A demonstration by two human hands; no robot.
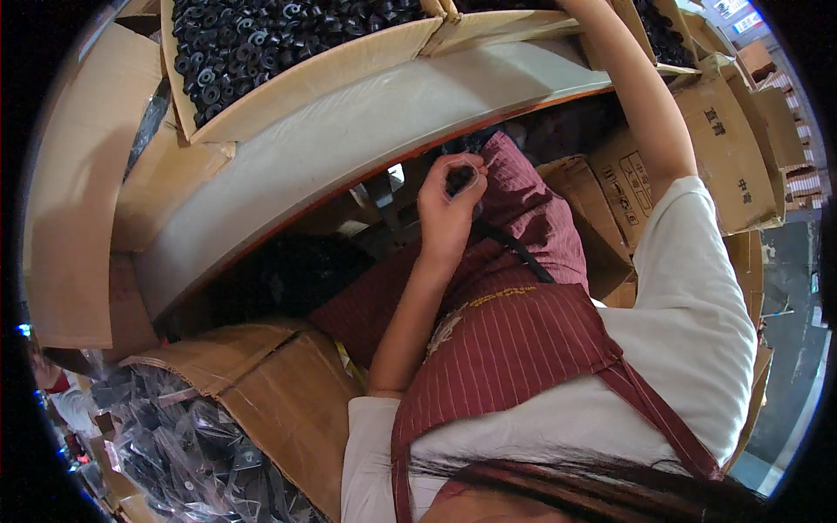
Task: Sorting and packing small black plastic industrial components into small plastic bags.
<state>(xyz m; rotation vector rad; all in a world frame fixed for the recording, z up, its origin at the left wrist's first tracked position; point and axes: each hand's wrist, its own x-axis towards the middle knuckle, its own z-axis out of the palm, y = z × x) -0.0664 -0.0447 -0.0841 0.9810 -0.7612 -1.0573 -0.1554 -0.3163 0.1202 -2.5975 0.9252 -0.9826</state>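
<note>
At far left, big upright flaps of a cardboard box (78, 200). Below, toward the corner, an open carton (279, 383) on its side, full of clear packets (192, 444) with dark flat pieces inside. Higher up, at the desk's far side, a shallow box (323, 83) heaped with small black ring-like parts (261, 39). Running from there up to the right, a pale grey desk (349, 135) with a reddish front edge.

Near the middle, just in front of that edge and above the lap, the left hand (445, 205): grip narrow, curled around a clear plastic item (474, 181) with a rounded mouth. Dark within that mouth; cannot tell whether contents or shadow. Beneath, a maroon striped apron (497, 357) and, farther forward, pink striped cloth (545, 218).

Next, at the top edge, the right hand (575, 3), almost wholly cut off, near a second box (506, 33); cannot tell how wide the grip or whether holding anything. Right of the stretched forearm (645, 96), a third box (663, 52) with black parts. Lower, a printed brown carton (706, 148), partly behind the arm. Farthest right, a strip of grey floor (789, 288).
</note>
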